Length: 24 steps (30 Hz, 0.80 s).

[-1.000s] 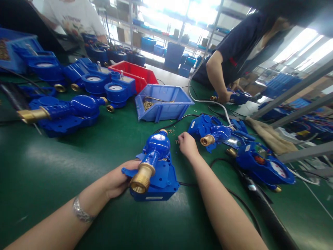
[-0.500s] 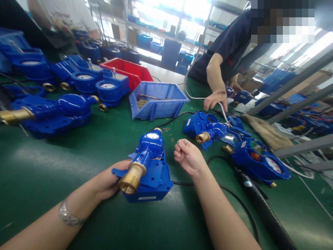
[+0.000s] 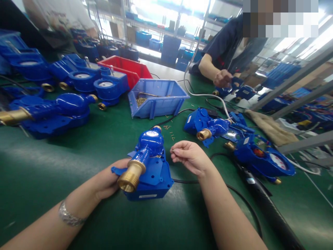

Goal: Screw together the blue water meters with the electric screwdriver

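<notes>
A blue water meter (image 3: 151,142) with a threaded brass pipe end lies in front of me, its blue box-shaped housing facing up. My left hand (image 3: 114,178) grips its left side, the fingers partly hidden beneath it. Just right of the meter, my right hand (image 3: 191,156) pinches a small screw (image 3: 173,151) between thumb and fingertips, apart from the meter. Several loose brass screws (image 3: 168,127) lie on the green table beyond that hand. Behind them stands a light-blue bin (image 3: 166,104) holding a heap of small brass screws.
More blue water meters (image 3: 70,106) crowd the left side, by a red bin (image 3: 130,67). On the right are another meter (image 3: 213,128), an opened meter (image 3: 262,156) and a black tube-like tool (image 3: 260,194). A co-worker's hand (image 3: 223,78) handles a blue part at the back right.
My right hand has turned a little, and a screw now shows at its fingertips. The co-worker's hand has moved back from the nearer meter to a farther blue part. My left hand stays on the meter.
</notes>
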Motion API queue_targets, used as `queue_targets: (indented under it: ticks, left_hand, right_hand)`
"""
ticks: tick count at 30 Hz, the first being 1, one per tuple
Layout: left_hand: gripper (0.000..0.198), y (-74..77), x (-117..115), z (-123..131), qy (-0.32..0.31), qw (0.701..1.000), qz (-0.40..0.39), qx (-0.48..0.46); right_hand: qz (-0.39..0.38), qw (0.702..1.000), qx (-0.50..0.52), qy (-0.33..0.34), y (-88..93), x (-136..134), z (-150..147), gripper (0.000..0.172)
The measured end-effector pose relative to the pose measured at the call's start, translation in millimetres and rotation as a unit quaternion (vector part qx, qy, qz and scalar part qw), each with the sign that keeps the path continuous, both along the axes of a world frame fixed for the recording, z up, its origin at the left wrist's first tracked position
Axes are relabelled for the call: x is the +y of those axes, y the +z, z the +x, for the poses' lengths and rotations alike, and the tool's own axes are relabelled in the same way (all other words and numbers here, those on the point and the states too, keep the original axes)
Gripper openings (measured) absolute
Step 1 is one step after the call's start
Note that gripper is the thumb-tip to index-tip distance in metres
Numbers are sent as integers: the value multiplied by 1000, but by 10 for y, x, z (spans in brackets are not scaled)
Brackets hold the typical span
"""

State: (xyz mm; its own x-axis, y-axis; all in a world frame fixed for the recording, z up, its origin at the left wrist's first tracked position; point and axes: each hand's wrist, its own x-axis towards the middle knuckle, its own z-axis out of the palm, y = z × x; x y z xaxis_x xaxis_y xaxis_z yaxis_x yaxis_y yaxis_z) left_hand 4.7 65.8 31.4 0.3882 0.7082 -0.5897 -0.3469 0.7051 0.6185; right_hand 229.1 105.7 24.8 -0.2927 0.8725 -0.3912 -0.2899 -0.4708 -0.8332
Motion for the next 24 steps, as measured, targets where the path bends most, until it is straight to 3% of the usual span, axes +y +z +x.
queue_targets:
  ticks: [9, 18, 24]
  left_hand:
    - [24, -26, 13, -9, -13, 999, -25, 38]
    - [24, 28, 4, 16, -28, 999, -1, 40]
    - [26, 29, 7, 7, -23, 999, -13, 30]
  right_hand:
    - [15, 999, -20, -22, -28, -12, -46, 33]
    - [70, 993, -88, -36, 55, -98, -163, 17]
    - [84, 988, -129, -19, 85, -93, -120, 19]
